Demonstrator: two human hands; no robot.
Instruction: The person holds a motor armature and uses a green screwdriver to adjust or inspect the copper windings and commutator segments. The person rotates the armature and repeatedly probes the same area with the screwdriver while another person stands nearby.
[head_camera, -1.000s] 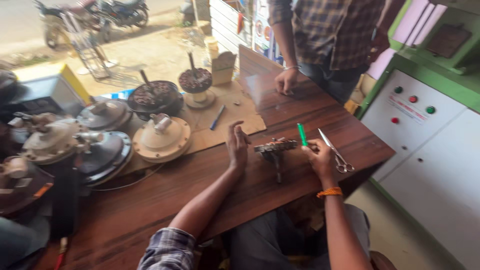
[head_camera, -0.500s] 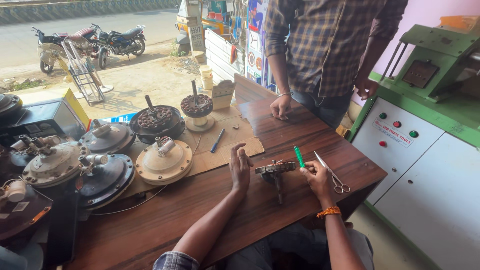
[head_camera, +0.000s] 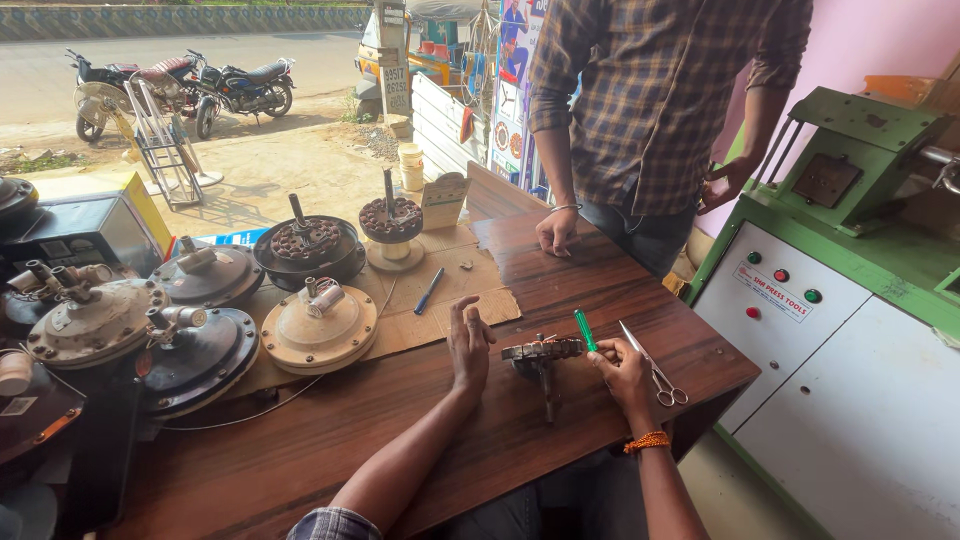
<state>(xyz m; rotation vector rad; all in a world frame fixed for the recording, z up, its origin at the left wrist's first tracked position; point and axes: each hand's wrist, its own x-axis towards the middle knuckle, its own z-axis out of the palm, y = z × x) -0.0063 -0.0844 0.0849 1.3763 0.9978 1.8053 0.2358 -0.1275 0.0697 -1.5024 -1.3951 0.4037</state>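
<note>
A small round metal motor core with a shaft (head_camera: 541, 358) lies on the dark wooden table (head_camera: 330, 440) in front of me. My right hand (head_camera: 622, 368) holds a green-handled tool (head_camera: 584, 330) against the core's right side. To the left of the core, my left hand (head_camera: 469, 343) rests on the table, fingers up and slightly spread, with nothing in it. A pair of scissors (head_camera: 652, 366) lies just right of my right hand.
Several round fan motor housings (head_camera: 318, 325) sit on cardboard at the left, with a blue pen (head_camera: 429, 290) among them. Another person in a checked shirt (head_camera: 650, 100) leans one hand (head_camera: 556, 230) on the table's far edge. A green and white machine (head_camera: 850, 300) stands at the right.
The view has tilted up, showing more of the street and the standing person. My hands stay at the motor core, the left one now lifted off it a little.
</note>
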